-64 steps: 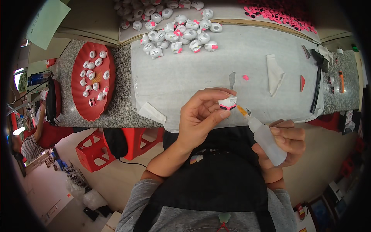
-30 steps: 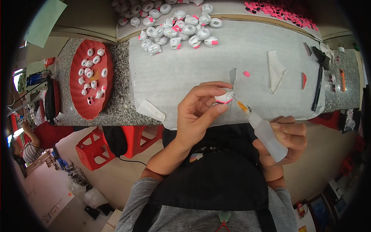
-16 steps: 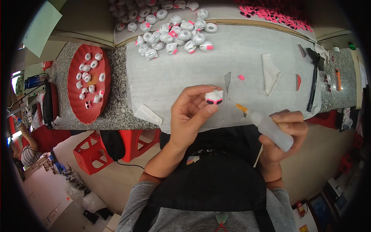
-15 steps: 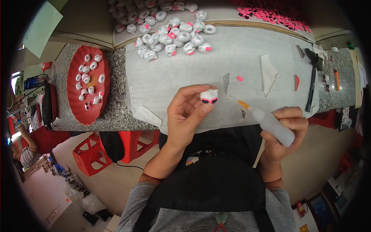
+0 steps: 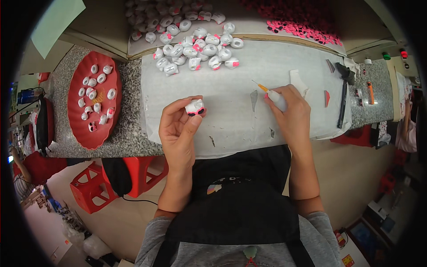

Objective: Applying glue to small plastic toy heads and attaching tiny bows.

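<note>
In my left hand [image 5: 177,135] is a small white doll-head piece [image 5: 194,106] wearing black sunglasses with pink rims, pinched between thumb and fingers. My right hand [image 5: 294,116] is wrapped round a translucent squeeze bottle [image 5: 279,102] with an orange collar and thin needle tip, which points up and left over the paper. A little pink piece [image 5: 266,95] shows right at my right fingertips; whether they grip it I cannot tell. White paper [image 5: 231,89] covers the worktop under both hands.
Many white pieces with pink bows [image 5: 191,51] are heaped at the back. A pile of pink-and-black sunglasses [image 5: 302,33] lies back right. At left, a red scalloped tray [image 5: 73,107] holds several white pieces. A black pen-like tool [image 5: 342,104] and an orange knife [image 5: 370,93] lie right.
My right hand has swung the bottle up and left, to the pink piece on the paper. My left hand has drawn left with the white piece. The whole view has shifted slightly.
</note>
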Available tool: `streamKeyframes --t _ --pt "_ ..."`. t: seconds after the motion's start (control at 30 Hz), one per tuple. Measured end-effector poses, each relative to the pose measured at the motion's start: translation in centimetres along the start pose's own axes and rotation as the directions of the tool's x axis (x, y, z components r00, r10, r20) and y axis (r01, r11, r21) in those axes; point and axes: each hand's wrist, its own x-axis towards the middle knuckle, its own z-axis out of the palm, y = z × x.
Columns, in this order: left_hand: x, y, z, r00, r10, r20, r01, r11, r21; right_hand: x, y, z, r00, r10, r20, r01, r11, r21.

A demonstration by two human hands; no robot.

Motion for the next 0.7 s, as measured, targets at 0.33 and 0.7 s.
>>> streamKeyframes --t 0.33,0.7 --pt "-1.4 -1.2 1.4 0.973 -0.105 0.206 0.136 0.980 -0.143 -1.7 -1.8 -1.7 0.958 0.165 0.233 -0.274 0.761 0.588" --pt "-2.3 -1.1 2.7 0.954 -0.158 0.256 0.189 0.976 -0.103 -3.7 -3.4 -0.6 0.960 0.134 0.245 -0.280 0.444 0.851"
